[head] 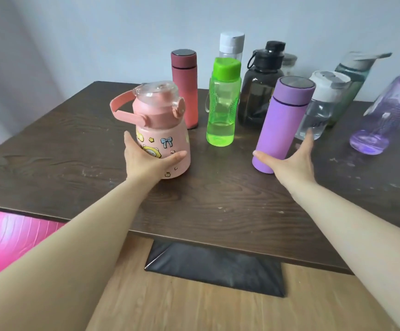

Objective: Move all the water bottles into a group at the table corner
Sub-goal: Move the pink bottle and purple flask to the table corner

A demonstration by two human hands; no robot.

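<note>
A pink sticker-covered bottle [160,130] with a handle stands on the dark wooden table [218,199]; my left hand [146,161] wraps around its base. A purple flask [282,123] stands to the right, with my right hand [292,161] cupped around its lower part. Behind them stand a dark red flask [185,89], a green bottle [222,103], a clear bottle with a white cap [231,45] and a smoky black bottle [261,91]. Further right are a clear white-lidded bottle [323,106], a grey-green bottle [351,77] and a translucent purple bottle [387,111].
The table's far left corner [98,83] lies behind the pink bottle, near a pale wall. A pink exercise ball [10,237] sits on the floor under the table's left edge. The black table base [215,266] rests on the wood floor below.
</note>
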